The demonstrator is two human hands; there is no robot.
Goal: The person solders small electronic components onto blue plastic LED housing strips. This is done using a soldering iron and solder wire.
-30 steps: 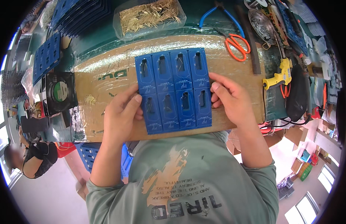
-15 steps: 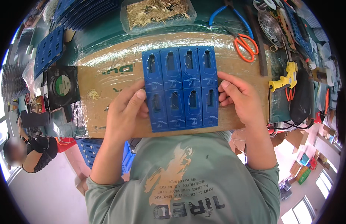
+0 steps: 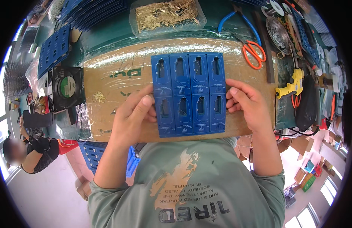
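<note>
Blue panel (image 3: 189, 94), eight slotted sections, over cardboard (image 3: 98, 119).

Black fan (image 3: 66, 88), left; scissors (image 3: 255, 54) near pliers (image 3: 251, 27).

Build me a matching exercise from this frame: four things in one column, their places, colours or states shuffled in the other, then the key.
Column one
1. Panel
2. Fan
3. Tray
4. Scissors

Column two
A. Filled with thin gold-coloured pieces
B. Orange-handled
C. Blue, between the left hand and the right hand
D. Black, at the left side of the cardboard

Right pairs: 1-C, 2-D, 3-A, 4-B
</note>
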